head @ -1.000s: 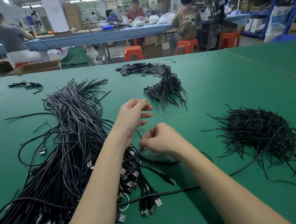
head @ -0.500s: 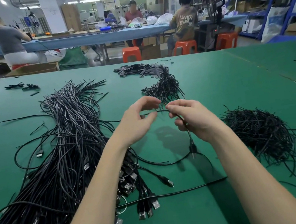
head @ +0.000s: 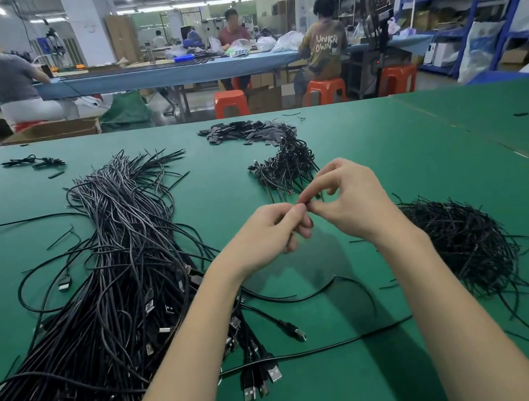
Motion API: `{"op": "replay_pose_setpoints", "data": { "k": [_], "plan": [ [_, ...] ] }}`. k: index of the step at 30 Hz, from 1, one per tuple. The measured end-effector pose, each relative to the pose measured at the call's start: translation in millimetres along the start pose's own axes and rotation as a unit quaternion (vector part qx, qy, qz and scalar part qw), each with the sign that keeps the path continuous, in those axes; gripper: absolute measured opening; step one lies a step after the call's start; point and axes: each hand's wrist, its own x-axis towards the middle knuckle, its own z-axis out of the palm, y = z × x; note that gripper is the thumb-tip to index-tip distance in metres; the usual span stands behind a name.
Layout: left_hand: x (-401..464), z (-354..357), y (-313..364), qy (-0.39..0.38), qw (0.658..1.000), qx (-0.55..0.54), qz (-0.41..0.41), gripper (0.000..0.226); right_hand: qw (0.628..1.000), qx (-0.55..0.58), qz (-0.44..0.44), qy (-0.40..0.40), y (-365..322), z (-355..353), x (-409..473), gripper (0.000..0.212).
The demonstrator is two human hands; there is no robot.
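**A:** Which step is in hand?

**B:** A pinch, I'd say the start of winding or tying one lead. The left hand [head: 272, 233] and the right hand [head: 349, 200] meet in the air to the right of the cable bundle [head: 112, 276], raised off the table [head: 421, 147].

**A:** How do the fingers stand?

**B:** Both hands are curled. The left fingers [head: 294, 212] and the right fingers [head: 319, 207] are tip to tip, nipping a strand [head: 304, 203] between them. Only a dark sliver of it shows, so I can't tell whether it is a cable end or a tie.

**A:** And the loose cable [head: 306, 296]?

**B:** It lies in an arc on the table just right of the bundle's plug end, below the hands. Whether it runs up into the pinch is hidden by the left wrist.

**A:** What does the next move call for?

**B:** My guess is that one hand must keep the pinch while the other works. If a coil is being made, the slack has to be drawn up evenly. If it needs a tie, the tie pile [head: 463, 238] sits well to the right of the bundle, on the right hand's side.

**A:** Where would the piece go once it is done?

**B:** Probably to the small heap [head: 288, 165] of wound leads, which is right of the bundle's far end and just beyond the hands.
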Motion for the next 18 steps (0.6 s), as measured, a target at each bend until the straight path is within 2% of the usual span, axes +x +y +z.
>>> {"op": "replay_pose_setpoints", "data": {
  "k": [3,5,7,9,11,12,14,16,18],
  "plan": [
    [3.9,8.3,-0.5,0.025,0.986,-0.155,-0.051,0.031,0.999,0.036,0.025,0.017,3.4,10.1,0.3,0.025],
    [8.0,10.6,3.9,0.093,0.942,-0.316,-0.066,0.024,0.992,0.088,0.094,-0.001,4.2,14.3,1.0,0.021],
    [10.7,9.4,7.6,0.132,0.882,-0.45,-0.047,0.022,0.955,0.216,0.188,-0.075,2.7,16.7,1.4,0.019],
    [11.5,7.1,9.8,0.134,0.825,-0.549,-0.015,0.019,0.888,0.356,0.223,-0.185,1.3,17.1,-0.7,0.028],
    [9.4,3.5,12.8,0.129,0.783,-0.608,0.005,0.021,0.836,0.434,0.209,-0.264,1.0,17.7,-4.5,0.03],
    [8.0,1.2,14.1,0.126,0.773,-0.622,0.01,0.027,0.824,0.445,0.199,-0.288,0.5,18.7,-6.6,0.031],
    [5.0,-2.8,14.7,0.112,0.776,-0.621,0.01,0.039,0.83,0.427,0.183,-0.309,-1.7,22.9,-9.7,0.03],
    [3.1,-6.4,13.9,0.1,0.78,-0.617,0.001,0.045,0.845,0.405,0.165,-0.308,-3.1,25.2,-10.8,0.019],
    [4.2,-11.5,13.2,0.113,0.759,-0.641,-0.017,0.032,0.849,0.392,0.168,-0.311,-1.9,19.9,-10.9,0.015]
  ]
}}
